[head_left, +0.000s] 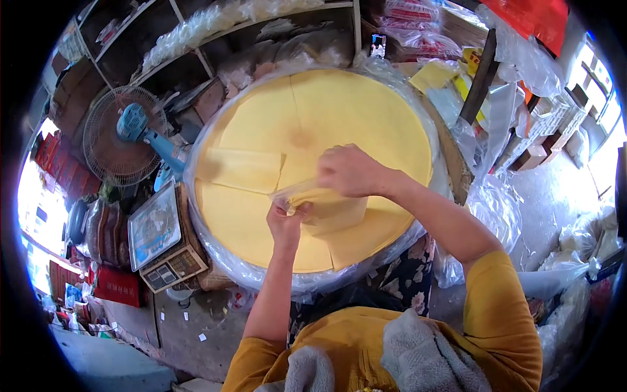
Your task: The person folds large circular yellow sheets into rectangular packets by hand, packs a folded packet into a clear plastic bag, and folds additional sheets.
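Observation:
Large yellow sheets (359, 104) lie stacked in a round pile, with clear plastic around its edge. Over the pile's lower middle, my left hand (286, 219) grips the open end of a clear plastic bag (282, 196) that has folded yellow sheet (336, 210) inside. My right hand (353, 171) is closed above the bag, slightly blurred; what its fingers hold, if anything, is hidden. Another folded yellow piece (241, 168) lies on the pile to the left of the bag.
A blue fan (134, 122) and a scale (155, 228) stand at the left of the pile. Shelves with plastic-wrapped goods (228, 19) line the back. Plastic bags and packages (486, 212) lie at the right.

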`<state>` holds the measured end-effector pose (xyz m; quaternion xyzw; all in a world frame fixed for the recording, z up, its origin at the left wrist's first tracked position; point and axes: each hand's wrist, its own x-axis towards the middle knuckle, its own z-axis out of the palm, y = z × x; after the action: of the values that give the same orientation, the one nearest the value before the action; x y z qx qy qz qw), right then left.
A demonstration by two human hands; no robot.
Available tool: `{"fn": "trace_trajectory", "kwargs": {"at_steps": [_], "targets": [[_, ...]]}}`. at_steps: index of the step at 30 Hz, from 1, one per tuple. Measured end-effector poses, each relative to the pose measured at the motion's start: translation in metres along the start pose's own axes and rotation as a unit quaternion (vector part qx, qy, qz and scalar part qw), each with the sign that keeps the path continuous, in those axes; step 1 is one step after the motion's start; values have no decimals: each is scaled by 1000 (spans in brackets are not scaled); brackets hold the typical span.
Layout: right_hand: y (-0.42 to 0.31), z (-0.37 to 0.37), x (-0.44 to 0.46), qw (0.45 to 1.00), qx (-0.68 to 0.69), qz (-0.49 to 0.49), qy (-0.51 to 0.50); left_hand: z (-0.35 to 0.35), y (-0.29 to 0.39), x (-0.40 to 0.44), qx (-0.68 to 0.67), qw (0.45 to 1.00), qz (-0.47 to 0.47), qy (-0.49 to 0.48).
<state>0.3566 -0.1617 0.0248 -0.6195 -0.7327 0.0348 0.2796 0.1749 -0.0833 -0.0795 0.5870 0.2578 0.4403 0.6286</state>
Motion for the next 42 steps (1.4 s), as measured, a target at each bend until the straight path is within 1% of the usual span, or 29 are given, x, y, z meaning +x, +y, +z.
{"fn": "trace_trajectory", "kwargs": {"at_steps": [2,5,8,14,16,17,20,22,23,25,26,29,30,32,33,35,39,42], "targets": [[-2,1,0,1000,17,12,-10,-1,-1,0,-3,1000,0,-1],[-1,0,3,1000,-23,-4,-10,1,0,0,-2,1000,-2,3],[-3,1,4,999,38,8,4,-1,0,-1,2,1000,-1,3],[-7,2,8,1000,9,-14,-9,3,7,-2,9,1000,-10,12],[-10,4,9,999,34,-5,-7,1,5,-3,2,1000,-23,12],[-11,5,9,999,46,0,-6,0,2,-3,8,1000,-15,9],[-9,10,12,999,37,-17,-21,-1,-1,-3,10,1000,-4,4],[-9,8,11,999,9,-31,3,2,4,-3,-9,1000,-11,10],[-11,9,13,999,-2,-43,11,2,4,-3,12,1000,-16,11],[-16,10,14,998,54,-29,11,0,4,-4,58,998,-31,21],[-17,12,14,996,82,-20,11,-2,6,-5,52,998,-33,21],[-17,14,17,999,43,-28,-16,4,15,-6,25,999,-33,4],[-17,12,17,999,41,-27,-16,3,8,-5,16,1000,-25,8],[-19,13,18,999,38,-25,-15,-1,-1,-5,41,999,-10,15],[-21,14,19,998,57,-30,-8,-2,-3,-5,55,998,-3,17],[-24,15,19,995,92,-38,8,0,6,-7,47,999,-22,14],[-26,17,24,998,51,-35,-22,3,15,-8,55,997,-43,18],[-28,18,25,998,45,-30,-43,-1,4,-9,64,997,-25,30]]}}
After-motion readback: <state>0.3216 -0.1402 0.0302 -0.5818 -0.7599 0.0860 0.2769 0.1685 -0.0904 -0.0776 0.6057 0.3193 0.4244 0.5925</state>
